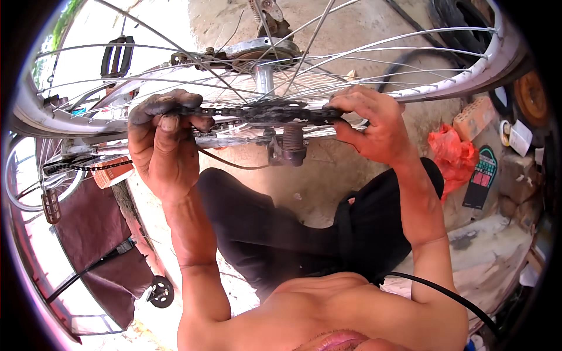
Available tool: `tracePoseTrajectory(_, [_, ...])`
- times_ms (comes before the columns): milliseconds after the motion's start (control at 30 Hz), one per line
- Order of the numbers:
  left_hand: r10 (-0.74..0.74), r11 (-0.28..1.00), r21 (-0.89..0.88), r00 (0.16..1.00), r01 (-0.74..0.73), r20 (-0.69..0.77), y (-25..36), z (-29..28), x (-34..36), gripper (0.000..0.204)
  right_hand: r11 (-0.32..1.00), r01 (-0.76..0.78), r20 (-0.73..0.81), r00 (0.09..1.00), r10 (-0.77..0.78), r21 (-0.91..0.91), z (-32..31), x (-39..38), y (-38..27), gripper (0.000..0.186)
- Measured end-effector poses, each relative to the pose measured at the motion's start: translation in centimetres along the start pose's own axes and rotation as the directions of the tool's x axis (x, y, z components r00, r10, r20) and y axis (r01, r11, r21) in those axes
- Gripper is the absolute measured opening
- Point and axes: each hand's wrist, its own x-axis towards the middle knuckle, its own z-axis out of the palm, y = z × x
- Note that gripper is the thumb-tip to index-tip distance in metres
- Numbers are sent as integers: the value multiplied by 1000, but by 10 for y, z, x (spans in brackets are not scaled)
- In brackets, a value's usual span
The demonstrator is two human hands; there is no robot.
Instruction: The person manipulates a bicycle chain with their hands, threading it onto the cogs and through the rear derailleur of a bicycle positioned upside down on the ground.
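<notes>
A spoked bicycle wheel [445,88] spans the upper part of the view, with its hub [264,79] near the middle. Along the near side of the hub, a black, greasy bicycle chain [228,112] runs over a dark sprocket [275,111]. My left hand [165,131], its fingertips blackened, pinches the chain to the left of the sprocket. At the sprocket's right edge, my right hand [374,126] has its thumb and fingers closed around the chain. Just below the sprocket hangs a metal derailleur-like part [288,149] with a coiled spring.
A pedal [117,57] sticks up at the upper left. Another bicycle wheel [35,175] stands at the far left beside a dark red cloth panel [96,234]. On the right lie a red plastic bag [453,155], a brick [474,119], a dark insole-shaped card [481,178] and tyres [462,26].
</notes>
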Motion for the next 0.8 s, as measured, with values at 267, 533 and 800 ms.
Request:
tracePoseTrajectory(267, [-45, 991, 128, 999, 45, -1, 0, 3, 1, 22, 1000, 22, 65, 998, -23, 10, -4, 0, 5, 29])
tracePoseTrajectory(533, [-34, 993, 116, 999, 36, -22, -1, 6, 5, 20, 999, 49, 3, 999, -49, 2, 0, 0, 5, 30])
tracePoseTrajectory(800, [-2, 979, 205, 995, 23, -103, -4, 13, 1, 21, 996, 51, 41, 998, -54, 69, -3, 6, 8, 29])
